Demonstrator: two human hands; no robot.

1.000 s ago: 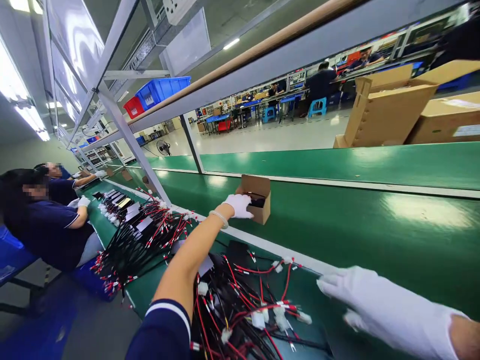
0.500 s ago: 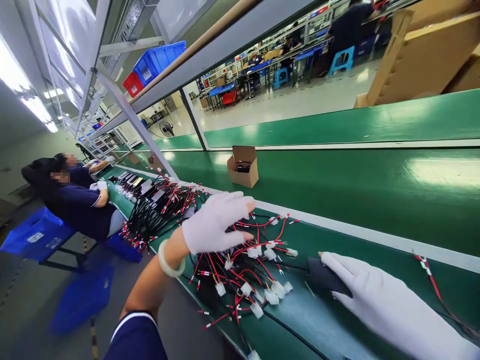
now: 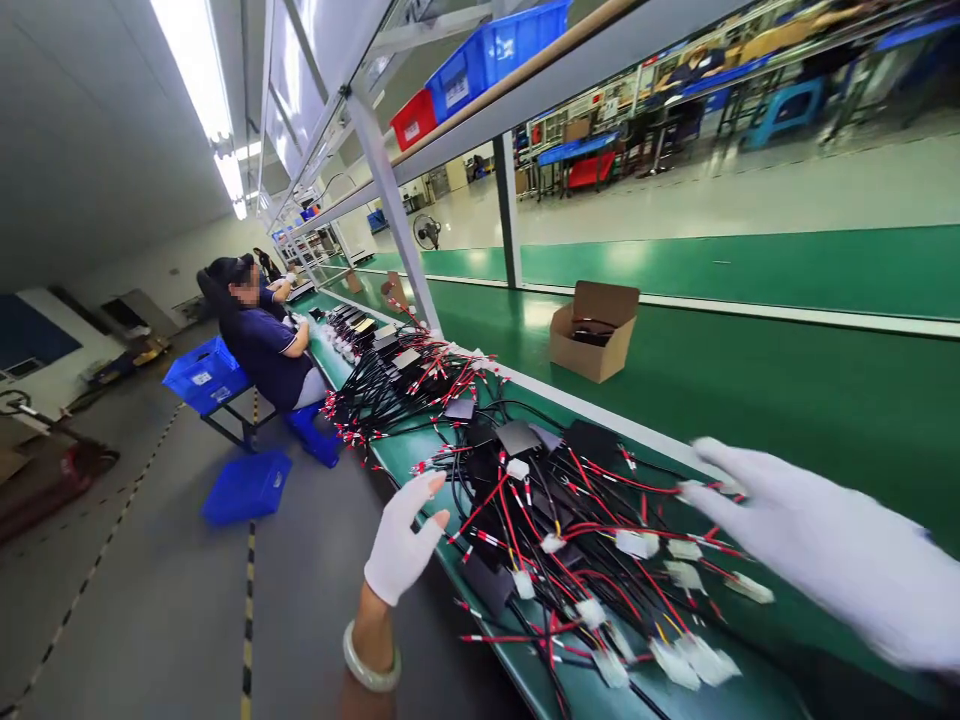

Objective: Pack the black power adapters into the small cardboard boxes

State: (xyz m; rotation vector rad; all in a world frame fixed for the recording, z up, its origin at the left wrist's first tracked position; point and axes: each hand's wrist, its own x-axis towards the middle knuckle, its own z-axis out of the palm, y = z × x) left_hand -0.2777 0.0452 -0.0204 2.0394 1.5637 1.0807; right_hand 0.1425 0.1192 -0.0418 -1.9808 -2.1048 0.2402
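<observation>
A: On the desk (image 3: pixel 750 420) front edge, our pile of black modules with red and black leads, the wire harnesses (image 3: pixel 570 530), lies between our two hands.

B: Which hand do we call nearer?

A: Right hand (image 3: pixel 832 550). It hovers just over the pile's right end, fingers (image 3: pixel 712 462) spread and flat, pinching nothing; blurred, so contact we can't tell. Left hand (image 3: pixel 405 545) sits just off the desk edge beside the pile's left side, fingers loosely together and a little curled, thumb out, empty.

B: Direction and axis?

A: Pile lies left of our right fingers, right of our left. Its long axis runs along the desk edge, toward the far end of the line.

B: Around it?

A: White connectors (image 3: pixel 675 660) at the near end. Second wire bundle (image 3: pixel 397 385) farther along. Open cardboard box (image 3: pixel 592 330) behind on the green belt, well apart. Seated co-worker (image 3: pixel 262 340) further down, blue crate (image 3: pixel 247 485) on the floor, blue and red bins (image 3: pixel 487 55) on the overhead shelf.
</observation>
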